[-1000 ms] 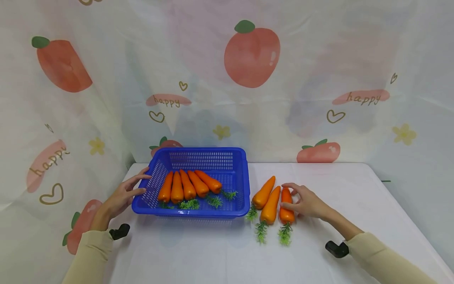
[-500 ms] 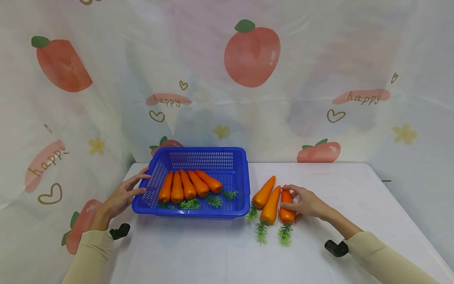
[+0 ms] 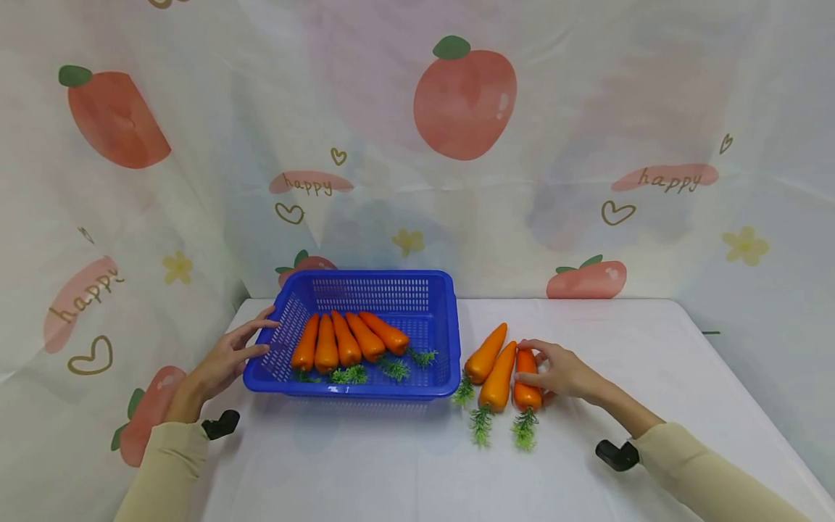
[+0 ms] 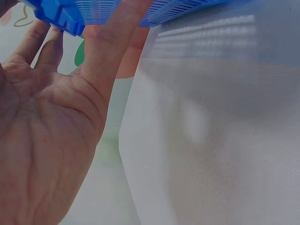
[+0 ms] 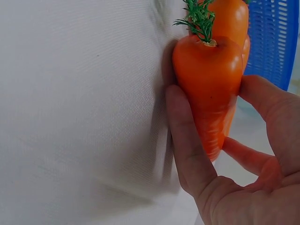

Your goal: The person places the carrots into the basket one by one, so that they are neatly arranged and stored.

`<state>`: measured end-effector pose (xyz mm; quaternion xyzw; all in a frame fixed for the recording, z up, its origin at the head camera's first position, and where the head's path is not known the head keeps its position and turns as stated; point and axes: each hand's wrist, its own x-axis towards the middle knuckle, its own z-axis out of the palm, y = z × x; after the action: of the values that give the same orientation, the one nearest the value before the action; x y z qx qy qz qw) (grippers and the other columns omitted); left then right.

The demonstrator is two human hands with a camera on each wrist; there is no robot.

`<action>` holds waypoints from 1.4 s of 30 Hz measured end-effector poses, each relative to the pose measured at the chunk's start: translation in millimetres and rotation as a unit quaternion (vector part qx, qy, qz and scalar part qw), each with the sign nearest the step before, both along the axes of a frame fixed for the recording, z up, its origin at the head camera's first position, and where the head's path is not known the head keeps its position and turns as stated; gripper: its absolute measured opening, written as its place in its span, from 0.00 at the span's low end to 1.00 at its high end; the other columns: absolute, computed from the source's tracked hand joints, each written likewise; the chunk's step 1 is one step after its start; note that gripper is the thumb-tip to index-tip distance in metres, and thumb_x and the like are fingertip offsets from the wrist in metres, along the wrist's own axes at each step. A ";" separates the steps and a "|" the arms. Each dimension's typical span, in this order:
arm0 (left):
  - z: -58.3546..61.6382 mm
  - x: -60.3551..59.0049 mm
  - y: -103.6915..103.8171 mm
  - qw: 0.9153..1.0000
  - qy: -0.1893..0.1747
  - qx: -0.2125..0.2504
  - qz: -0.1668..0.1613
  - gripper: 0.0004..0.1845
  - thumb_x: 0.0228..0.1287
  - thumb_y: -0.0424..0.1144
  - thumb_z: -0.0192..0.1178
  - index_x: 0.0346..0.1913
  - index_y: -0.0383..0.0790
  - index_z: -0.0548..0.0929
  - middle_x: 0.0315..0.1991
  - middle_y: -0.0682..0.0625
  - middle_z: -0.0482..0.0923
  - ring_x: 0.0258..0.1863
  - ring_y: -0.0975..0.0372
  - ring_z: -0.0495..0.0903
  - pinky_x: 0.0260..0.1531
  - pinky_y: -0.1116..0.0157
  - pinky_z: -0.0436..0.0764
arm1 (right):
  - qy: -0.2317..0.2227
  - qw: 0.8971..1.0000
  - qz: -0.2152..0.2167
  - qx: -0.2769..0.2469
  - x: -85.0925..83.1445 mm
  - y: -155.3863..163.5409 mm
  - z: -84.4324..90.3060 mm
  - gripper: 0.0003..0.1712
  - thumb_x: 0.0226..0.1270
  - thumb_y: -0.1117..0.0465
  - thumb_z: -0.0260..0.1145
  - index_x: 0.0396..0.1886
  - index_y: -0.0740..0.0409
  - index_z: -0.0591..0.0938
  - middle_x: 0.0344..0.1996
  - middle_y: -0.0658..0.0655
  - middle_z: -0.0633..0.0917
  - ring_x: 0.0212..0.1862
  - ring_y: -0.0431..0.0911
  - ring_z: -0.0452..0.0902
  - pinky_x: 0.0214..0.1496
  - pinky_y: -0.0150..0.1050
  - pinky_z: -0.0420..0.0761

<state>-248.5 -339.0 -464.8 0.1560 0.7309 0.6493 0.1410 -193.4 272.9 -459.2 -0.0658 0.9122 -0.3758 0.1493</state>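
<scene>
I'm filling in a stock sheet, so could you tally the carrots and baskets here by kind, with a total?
Blue basket: 1
Carrots: 8 (5 inside the blue basket, 3 outside it)
Total: 9

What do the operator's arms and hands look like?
Left hand and right hand: bare, no gloves. Left sleeve and right sleeve: long, plain pale beige, no markings visible. A small black angled piece sticks out by each cuff, left piece and right piece. No cables visible.
</scene>
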 end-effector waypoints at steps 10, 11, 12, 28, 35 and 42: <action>1.6 0.7 0.4 1.000 0.005 -0.005 0.001 0.25 0.78 0.33 0.54 0.74 0.38 0.68 0.85 0.55 0.37 0.80 0.38 0.37 0.53 0.59 0.85 | -0.001 1.000 0.004 0.001 -2.3 0.7 2.6 0.42 0.63 0.52 0.77 0.72 0.63 0.70 0.52 0.71 0.76 0.30 0.48 0.78 0.35 0.44 0.87; 1.3 0.7 0.4 1.000 0.005 -0.006 0.001 0.25 0.78 0.33 0.54 0.74 0.38 0.68 0.85 0.55 0.37 0.80 0.38 0.37 0.53 0.59 0.85 | -0.003 1.000 0.006 -0.002 -2.6 1.1 3.0 0.42 0.63 0.52 0.77 0.71 0.63 0.70 0.52 0.71 0.76 0.29 0.48 0.78 0.35 0.44 0.87; 1.0 0.8 0.3 1.000 0.005 -0.006 0.001 0.25 0.78 0.33 0.54 0.74 0.38 0.68 0.85 0.55 0.37 0.80 0.38 0.37 0.53 0.60 0.85 | -0.005 1.000 0.009 -0.005 -2.9 1.4 3.4 0.41 0.63 0.53 0.77 0.71 0.63 0.71 0.51 0.71 0.76 0.29 0.49 0.78 0.35 0.45 0.87; 0.8 1.6 2.3 1.000 0.006 -0.013 0.008 0.27 0.77 0.34 0.56 0.74 0.35 0.67 0.85 0.53 0.37 0.80 0.38 0.36 0.53 0.60 0.85 | -0.005 0.996 0.078 -0.047 -12.1 7.5 57.4 0.35 0.64 0.59 0.76 0.67 0.62 0.71 0.56 0.74 0.74 0.30 0.51 0.84 0.33 0.47 0.89; 1.2 2.7 2.1 1.000 0.006 -0.010 0.006 0.27 0.77 0.35 0.57 0.74 0.35 0.67 0.85 0.54 0.37 0.80 0.37 0.37 0.52 0.60 0.85 | 0.029 0.994 0.091 -0.053 -15.4 10.5 89.6 0.38 0.64 0.58 0.76 0.70 0.62 0.70 0.59 0.73 0.72 0.33 0.51 0.85 0.36 0.46 0.89; 1.4 2.7 2.1 1.000 0.010 -0.008 0.002 0.26 0.77 0.34 0.55 0.74 0.35 0.67 0.85 0.52 0.37 0.80 0.37 0.35 0.52 0.60 0.85 | 0.090 0.990 0.096 -0.041 -21.1 13.4 118.8 0.39 0.66 0.55 0.75 0.72 0.57 0.69 0.65 0.73 0.72 0.45 0.52 0.85 0.43 0.44 0.88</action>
<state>-245.7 -336.9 -463.5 0.1598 0.7379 0.6420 0.1334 -214.4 286.3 -340.4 -0.1928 0.8952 -0.3894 0.0988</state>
